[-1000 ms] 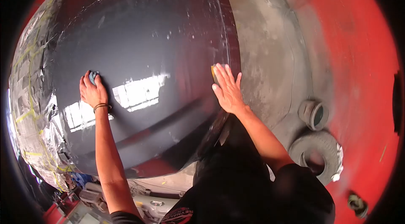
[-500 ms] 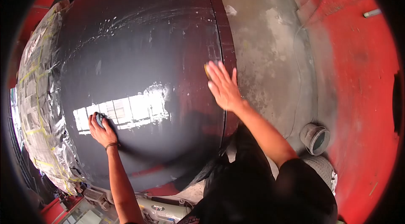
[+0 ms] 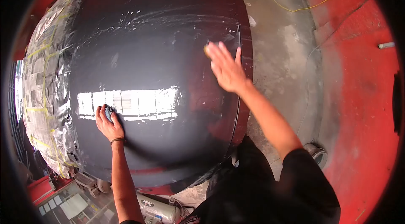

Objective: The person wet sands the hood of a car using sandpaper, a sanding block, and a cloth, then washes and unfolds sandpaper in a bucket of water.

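A dark, wet, glossy car panel [image 3: 147, 64] fills the middle of the view, with white streaks and a bright window reflection on it. On its lower left part, my left hand [image 3: 110, 125] has its fingers wrapped round a blue-grey cloth [image 3: 109, 113]. My right hand [image 3: 227, 66] lies fairly flat near the panel's right edge, its fingers over a yellowish pad [image 3: 206, 51] that shows only at the fingertips; the rest of the pad is hidden.
Newspaper masking [image 3: 40, 93] with yellow tape and foil runs along the left. A bucket [image 3: 316, 154] stands on the concrete floor at the right. A silver tank [image 3: 160, 210] is at the bottom, and a yellow cord [image 3: 301, 10] crosses the upper right.
My right hand has moved up along the panel with the pad. My left hand is lower on the panel than a second ago, still with the cloth. The camera view has shifted.
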### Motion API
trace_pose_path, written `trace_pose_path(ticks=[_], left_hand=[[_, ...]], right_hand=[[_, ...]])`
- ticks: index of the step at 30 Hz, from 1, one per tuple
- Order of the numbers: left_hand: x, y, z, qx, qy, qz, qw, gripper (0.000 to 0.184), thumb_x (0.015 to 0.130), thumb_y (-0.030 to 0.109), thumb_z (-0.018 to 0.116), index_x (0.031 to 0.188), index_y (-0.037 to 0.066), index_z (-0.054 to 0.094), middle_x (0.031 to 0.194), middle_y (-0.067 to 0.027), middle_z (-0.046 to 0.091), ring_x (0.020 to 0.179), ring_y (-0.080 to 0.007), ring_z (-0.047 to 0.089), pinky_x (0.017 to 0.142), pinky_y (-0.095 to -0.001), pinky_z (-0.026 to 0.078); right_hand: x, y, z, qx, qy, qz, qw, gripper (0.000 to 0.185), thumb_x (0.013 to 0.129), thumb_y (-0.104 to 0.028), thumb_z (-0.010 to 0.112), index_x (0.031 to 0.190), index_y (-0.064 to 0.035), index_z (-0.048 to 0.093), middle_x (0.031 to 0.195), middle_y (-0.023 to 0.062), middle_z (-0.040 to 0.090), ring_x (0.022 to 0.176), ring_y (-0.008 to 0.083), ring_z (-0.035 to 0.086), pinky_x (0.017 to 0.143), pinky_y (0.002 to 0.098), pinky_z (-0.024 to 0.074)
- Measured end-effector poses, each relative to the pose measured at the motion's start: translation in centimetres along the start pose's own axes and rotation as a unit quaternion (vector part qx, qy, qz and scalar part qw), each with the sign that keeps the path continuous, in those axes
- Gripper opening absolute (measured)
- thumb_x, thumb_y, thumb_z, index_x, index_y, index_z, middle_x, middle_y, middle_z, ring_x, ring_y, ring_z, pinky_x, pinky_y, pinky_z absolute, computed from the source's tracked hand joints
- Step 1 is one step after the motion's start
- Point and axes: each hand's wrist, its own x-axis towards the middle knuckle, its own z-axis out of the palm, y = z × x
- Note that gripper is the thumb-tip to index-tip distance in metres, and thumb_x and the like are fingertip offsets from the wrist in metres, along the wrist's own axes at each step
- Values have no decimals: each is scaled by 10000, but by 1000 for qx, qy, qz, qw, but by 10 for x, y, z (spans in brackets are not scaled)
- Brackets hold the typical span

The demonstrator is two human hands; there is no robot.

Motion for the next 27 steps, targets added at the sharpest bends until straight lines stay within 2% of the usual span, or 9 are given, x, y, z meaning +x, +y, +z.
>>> trace_pose_path(ticks=[5,8,12,15,18,21,22,24,27], left_hand=[[-2,3,-2,-4,8,-3,1000,506,1058,336,577,1518,124,589,1604,-148,537,1507,-355,477,1254,-519,314],[-1,7,-5,-9,0,-19,1000,488,1039,309,598,1496,140,601,1588,-142,544,1508,-356,471,1254,-526,313],[-1,11,-7,-13,2,-26,1000,490,1020,298,601,1486,144,605,1588,-149,539,1493,-371,477,1248,-539,323],[-1,12,-7,-14,5,-30,999,491,1023,308,592,1483,137,607,1587,-164,534,1487,-377,478,1253,-540,315],[1,17,-14,-23,-1,-28,999,503,1021,314,604,1486,122,604,1583,-182,527,1474,-391,481,1248,-526,317],[0,13,-12,-13,-1,-35,999,516,1025,328,608,1495,115,601,1586,-181,522,1457,-394,491,1245,-530,317],[-1,13,-12,-14,0,-33,999,517,1025,330,609,1495,115,602,1586,-180,522,1457,-394,491,1244,-534,317],[-1,12,-12,-14,4,-29,999,518,1027,333,609,1496,115,603,1587,-178,522,1456,-395,492,1242,-540,317],[1,11,-12,-20,6,-28,999,509,1019,324,621,1482,114,614,1581,-181,527,1458,-394,493,1239,-544,321]], right_hand=[[52,-13,15,48,55,107,992,586,1172,-380,328,1735,-221,304,1824,-5,228,1687,298,167,1278,799,82],[-12,-81,19,4,22,-62,998,581,1169,-372,337,1731,-226,308,1810,-1,261,1684,311,172,1271,814,86],[23,-75,9,-47,5,-84,995,561,1171,-360,336,1719,-241,338,1807,-3,271,1679,304,192,1266,816,132],[101,-52,9,-23,12,-1,1000,566,1176,-356,272,1726,-232,320,1823,-32,234,1688,277,169,1287,789,101],[109,-88,15,32,40,87,995,585,1170,-379,265,1729,-212,317,1820,-3,245,1690,304,155,1292,778,78],[42,-146,30,-31,12,-87,996,594,1150,-375,373,1719,-205,345,1793,18,303,1671,330,214,1271,805,95],[26,-157,34,11,15,-122,992,583,1150,-362,389,1716,-227,350,1798,8,294,1668,313,229,1266,814,114],[51,-142,20,-64,-9,-142,988,566,1165,-370,347,1718,-251,341,1808,-9,270,1676,290,212,1275,806,115],[133,-111,16,-61,-12,-66,996,569,1172,-378,306,1728,-261,303,1824,-30,227,1685,270,183,1281,804,114]])
